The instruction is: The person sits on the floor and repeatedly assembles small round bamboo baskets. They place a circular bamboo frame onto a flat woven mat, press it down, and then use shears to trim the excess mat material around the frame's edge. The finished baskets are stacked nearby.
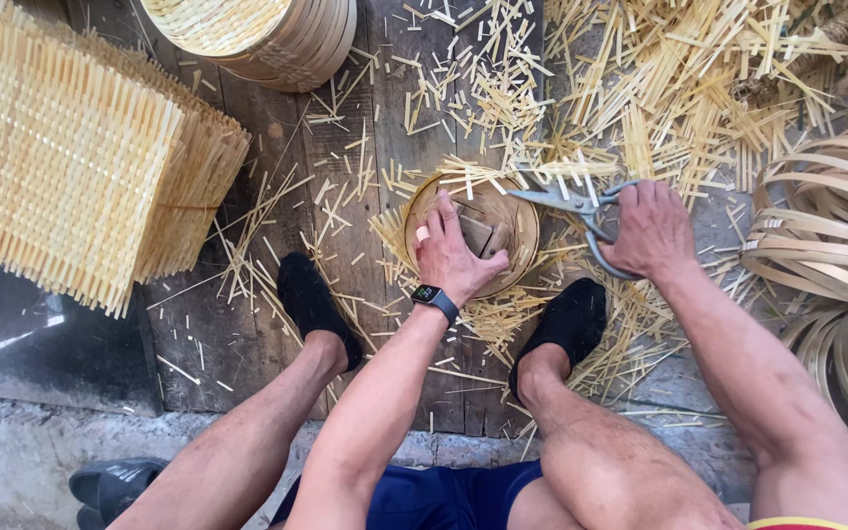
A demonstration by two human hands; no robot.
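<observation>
Left hand (453, 257) presses a round woven mat (471, 234) on the floorboards btwn the feet; right hand (648, 232) grips shears (577, 208) at its rim. Upper edge untrimmed w/ strips sticking out, so prob. partway.

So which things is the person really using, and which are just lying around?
In use:
- left hand pressing on the round woven basket
- right hand gripping the shears

Lying about:
- square woven mats
- stacked round baskets
- bamboo hoops
- cut strips
- dark shoe
</observation>
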